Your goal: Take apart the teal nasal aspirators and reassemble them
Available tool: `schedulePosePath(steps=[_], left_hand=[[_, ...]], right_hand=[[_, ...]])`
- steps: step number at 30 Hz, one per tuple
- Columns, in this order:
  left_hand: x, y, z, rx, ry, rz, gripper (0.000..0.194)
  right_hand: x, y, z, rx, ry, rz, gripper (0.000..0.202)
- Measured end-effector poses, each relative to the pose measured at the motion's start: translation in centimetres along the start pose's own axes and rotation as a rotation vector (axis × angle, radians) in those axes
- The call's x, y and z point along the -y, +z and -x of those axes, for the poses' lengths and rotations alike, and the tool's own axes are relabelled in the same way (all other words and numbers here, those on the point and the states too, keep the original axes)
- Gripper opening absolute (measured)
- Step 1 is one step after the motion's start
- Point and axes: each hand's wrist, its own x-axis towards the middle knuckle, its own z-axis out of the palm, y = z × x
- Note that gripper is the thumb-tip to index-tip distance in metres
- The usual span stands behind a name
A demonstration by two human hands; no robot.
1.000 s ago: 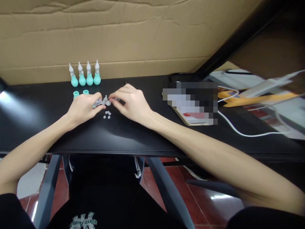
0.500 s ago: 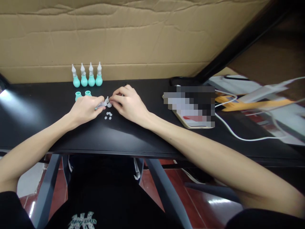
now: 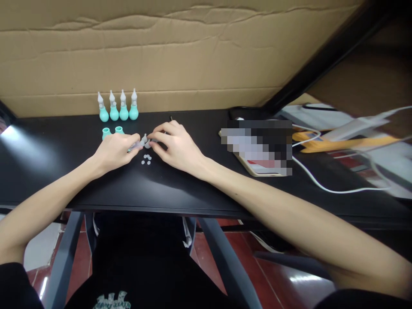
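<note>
My left hand (image 3: 113,151) is closed around a clear plastic piece (image 3: 135,146), its fingers covering most of it. Facing it, my right hand (image 3: 180,149) pinches its fingertips beside small whitish nozzle-shaped parts (image 3: 144,139). A slim dark stick-like tool (image 3: 171,118) sticks out behind the right hand's knuckles and seems to run into its grip; its kind is not clear. Several small translucent discs (image 3: 146,157) lie just below the fingertips. Behind the left hand stand two open teal bulbs (image 3: 119,129), partly hidden.
Several teal bulb aspirators with clear tips (image 3: 124,112) stand in a row before the cardboard wall (image 3: 180,64). A phone-like device (image 3: 257,175), its screen blurred, lies right on the black table (image 3: 180,189). White cable (image 3: 315,182) and a yellow item (image 3: 337,143) are farther right.
The whole view has shifted slightly, with things sitting a little lower. Both hands keep nearly the same pose, and the right fingertips have shifted slightly among the small parts.
</note>
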Motion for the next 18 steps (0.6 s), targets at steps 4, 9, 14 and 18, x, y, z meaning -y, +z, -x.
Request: schedulePosePath(steps=[4,9,14,18], left_hand=[[0.0,-0.1,0.0,-0.011,0.014,-0.009,0.028],[0.2,-0.1,0.0,-0.028,0.02,-0.029,0.026],[0.2,0.1,0.1,-0.048,0.028,-0.032,0.026],[0.1,0.0,0.1,-0.011,0.011,-0.041,0.024]], right_hand=[[0.3,-0.4,-0.1,-0.046,-0.009,-0.016,0.026],[-2.7,-4.5,-1.4,-0.019,0.07,0.011,0.022],[-10.7,-11.7,-1.7,0.255,0.537,0.139,0.01],[-14.9,-13.4,-0.6,0.425,0.813,0.228,0.005]])
